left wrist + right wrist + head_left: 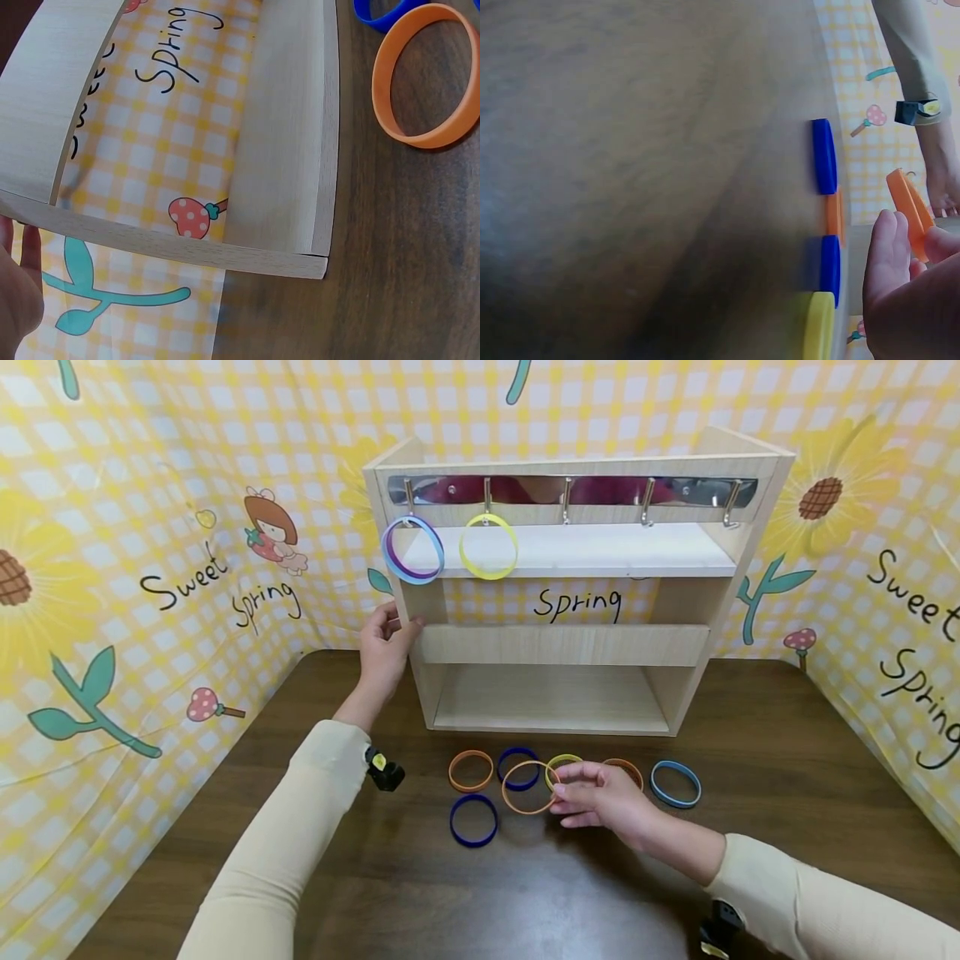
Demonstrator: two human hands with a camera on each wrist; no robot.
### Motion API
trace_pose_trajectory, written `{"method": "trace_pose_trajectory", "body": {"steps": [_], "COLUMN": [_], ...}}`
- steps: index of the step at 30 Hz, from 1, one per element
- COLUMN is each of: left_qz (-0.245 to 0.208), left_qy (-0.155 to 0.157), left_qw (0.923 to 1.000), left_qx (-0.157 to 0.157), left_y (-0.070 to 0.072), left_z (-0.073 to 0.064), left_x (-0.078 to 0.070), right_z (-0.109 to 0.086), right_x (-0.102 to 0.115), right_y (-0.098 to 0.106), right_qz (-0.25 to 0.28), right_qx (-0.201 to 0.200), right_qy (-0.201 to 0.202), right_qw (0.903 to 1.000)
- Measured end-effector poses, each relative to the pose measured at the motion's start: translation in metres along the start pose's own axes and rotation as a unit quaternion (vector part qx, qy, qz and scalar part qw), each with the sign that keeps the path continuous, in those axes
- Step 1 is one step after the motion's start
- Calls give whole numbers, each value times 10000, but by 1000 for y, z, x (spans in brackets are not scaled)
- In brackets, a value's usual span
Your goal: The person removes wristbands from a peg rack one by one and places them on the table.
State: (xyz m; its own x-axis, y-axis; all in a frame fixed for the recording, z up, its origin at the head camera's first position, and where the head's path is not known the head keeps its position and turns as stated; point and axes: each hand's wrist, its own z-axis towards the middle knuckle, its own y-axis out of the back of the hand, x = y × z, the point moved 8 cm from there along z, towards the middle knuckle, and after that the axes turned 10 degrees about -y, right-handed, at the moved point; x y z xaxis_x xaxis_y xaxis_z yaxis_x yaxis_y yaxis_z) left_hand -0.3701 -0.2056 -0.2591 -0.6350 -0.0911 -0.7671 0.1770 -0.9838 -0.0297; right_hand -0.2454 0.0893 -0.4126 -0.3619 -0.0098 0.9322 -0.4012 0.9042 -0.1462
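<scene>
Orange band (909, 210) and wooden shelf (566, 645) each take one of my hands. At left, my left hand (384, 647) grips the shelf's side, thumb on its front edge; beside it, light blue and purple loops (416, 579) share the first hook (408, 493), a yellow loop (488, 576) the second. On the table (465, 902) lie an orange ring (471, 789) and two dark blue rings (473, 843); then, raised before the shelf, comes the band my right hand (600, 797) pinches (thumb and fingertips at its rim), a yellow ring, another orange ring (636, 772) and, farthest right, a light blue ring (677, 804).
</scene>
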Motion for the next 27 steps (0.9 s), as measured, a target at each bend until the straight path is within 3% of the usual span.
{"method": "trace_pose_trajectory", "body": {"steps": [27], "left_qz": [-7], "left_qy": [101], "left_qw": [9999], "left_qx": [-62], "left_y": [-1], "left_z": [-1], "left_x": [0], "right_z": [3], "right_x": [-23], "right_y": [-1], "right_qz": [-336], "right_qx": [-161], "right_qy": [-231], "right_qw": [9990]}}
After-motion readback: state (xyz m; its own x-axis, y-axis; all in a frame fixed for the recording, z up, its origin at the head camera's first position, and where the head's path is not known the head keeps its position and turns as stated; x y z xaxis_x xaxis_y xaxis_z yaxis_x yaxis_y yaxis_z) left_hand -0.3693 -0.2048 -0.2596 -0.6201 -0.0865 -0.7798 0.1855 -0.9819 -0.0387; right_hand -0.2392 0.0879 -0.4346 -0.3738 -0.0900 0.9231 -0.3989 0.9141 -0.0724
